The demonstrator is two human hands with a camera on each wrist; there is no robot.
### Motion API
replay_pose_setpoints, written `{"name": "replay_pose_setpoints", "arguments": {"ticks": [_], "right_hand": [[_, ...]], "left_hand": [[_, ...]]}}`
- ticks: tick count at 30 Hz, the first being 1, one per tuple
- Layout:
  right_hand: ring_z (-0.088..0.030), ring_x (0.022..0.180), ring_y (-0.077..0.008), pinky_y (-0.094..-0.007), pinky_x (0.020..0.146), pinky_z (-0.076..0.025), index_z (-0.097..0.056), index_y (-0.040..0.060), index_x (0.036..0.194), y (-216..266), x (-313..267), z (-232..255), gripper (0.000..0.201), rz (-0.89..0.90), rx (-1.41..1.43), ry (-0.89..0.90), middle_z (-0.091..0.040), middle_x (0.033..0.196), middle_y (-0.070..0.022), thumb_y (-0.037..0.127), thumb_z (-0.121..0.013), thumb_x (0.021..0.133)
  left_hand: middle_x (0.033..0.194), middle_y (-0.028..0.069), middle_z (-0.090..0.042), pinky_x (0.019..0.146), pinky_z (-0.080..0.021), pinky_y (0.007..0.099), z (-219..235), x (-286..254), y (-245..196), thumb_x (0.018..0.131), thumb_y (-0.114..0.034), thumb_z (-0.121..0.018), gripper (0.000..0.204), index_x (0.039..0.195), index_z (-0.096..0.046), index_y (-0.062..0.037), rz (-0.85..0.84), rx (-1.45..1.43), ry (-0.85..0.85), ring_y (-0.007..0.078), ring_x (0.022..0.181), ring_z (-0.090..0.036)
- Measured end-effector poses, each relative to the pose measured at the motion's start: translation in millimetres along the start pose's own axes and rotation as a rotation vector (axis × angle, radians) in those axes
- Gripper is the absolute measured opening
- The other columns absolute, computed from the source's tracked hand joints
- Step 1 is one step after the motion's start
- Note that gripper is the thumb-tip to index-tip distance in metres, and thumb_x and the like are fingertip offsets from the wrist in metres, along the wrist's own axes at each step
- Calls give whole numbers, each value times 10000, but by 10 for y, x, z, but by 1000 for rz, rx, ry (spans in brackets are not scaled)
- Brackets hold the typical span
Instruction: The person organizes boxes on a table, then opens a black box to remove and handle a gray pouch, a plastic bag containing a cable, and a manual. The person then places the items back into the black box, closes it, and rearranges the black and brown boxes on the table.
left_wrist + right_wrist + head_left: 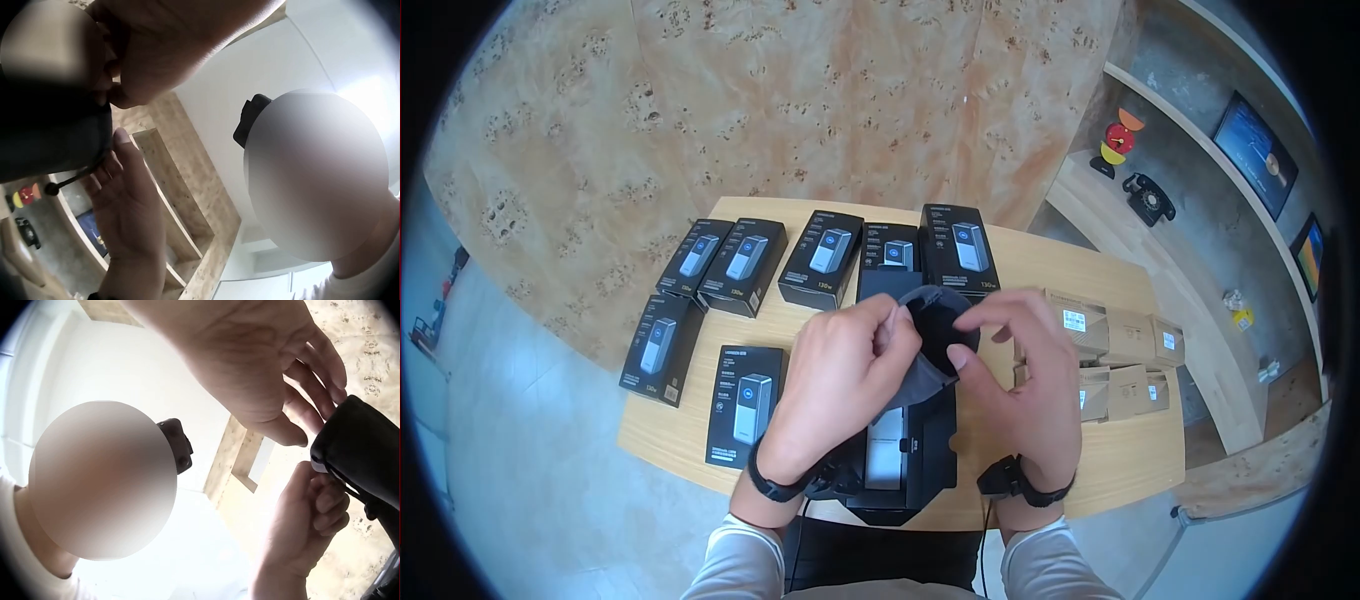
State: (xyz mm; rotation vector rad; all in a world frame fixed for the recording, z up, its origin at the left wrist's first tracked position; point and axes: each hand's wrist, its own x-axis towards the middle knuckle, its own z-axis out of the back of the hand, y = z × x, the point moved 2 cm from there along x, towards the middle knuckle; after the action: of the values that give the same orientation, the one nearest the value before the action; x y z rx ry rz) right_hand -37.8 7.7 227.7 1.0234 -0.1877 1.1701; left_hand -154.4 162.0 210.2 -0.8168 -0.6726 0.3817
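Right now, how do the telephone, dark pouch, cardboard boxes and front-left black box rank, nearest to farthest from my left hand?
1. Dark pouch: pinched in your left hand.
2. Front-left black box: on the table, left.
3. Cardboard boxes: table's right side.
4. Telephone: farther right, on the shelf.

sleeves (740, 553) whitish; black wrist straps (1043, 490); dark trousers (880, 552), seemingly; black cables (987, 530)

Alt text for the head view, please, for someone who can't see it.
A person's left hand pinches the rim of a dark pouch, the right hand open at its mouth, above an open black box on a wooden table. Printed black boxes lie left and beyond; brown cartons sit right.
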Motion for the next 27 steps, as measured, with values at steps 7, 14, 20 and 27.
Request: {"name": "replay_pose_setpoints", "arguments": {"ticks": [7,14,20,27], "right_hand": [[-714,1121,-344,-432,939,-570,-458,35,1524,-28,-43,-103,930,-195,145,73,-676,1319,-185,217,-947,754],[-771,917,-344,-396,832,-583,-622,38,1342,-161,-10,-238,530,-96,100,-38,-755,987,-188,13,-742,826],[-706,734,-290,-334,736,-545,-711,-10,1115,-132,-27,-65,313,-277,153,1,-723,854,-183,-36,-649,810],[-652,684,-195,-284,685,-521,-716,-16,1109,-154,-101,274,310,-267,205,-172,-714,822,-132,-6,-658,805]], "left_hand": [[595,69,-569,526,-401,315,-35,3,61,1053,-145,-623,284,821,-637,17,47,-303,-168,101,543,-520],[729,-55,-570,619,-419,226,-23,-16,-18,1078,-156,-647,195,941,-649,-17,-82,-484,-116,34,656,-490],[953,-45,-542,792,-412,190,135,-53,-31,1057,-68,-633,138,1167,-557,-35,-74,-717,-218,31,851,-493],[1165,124,-622,928,-481,363,24,-641,416,861,-168,-829,246,1088,-755,-108,1,274,319,254,1062,-602]]}}
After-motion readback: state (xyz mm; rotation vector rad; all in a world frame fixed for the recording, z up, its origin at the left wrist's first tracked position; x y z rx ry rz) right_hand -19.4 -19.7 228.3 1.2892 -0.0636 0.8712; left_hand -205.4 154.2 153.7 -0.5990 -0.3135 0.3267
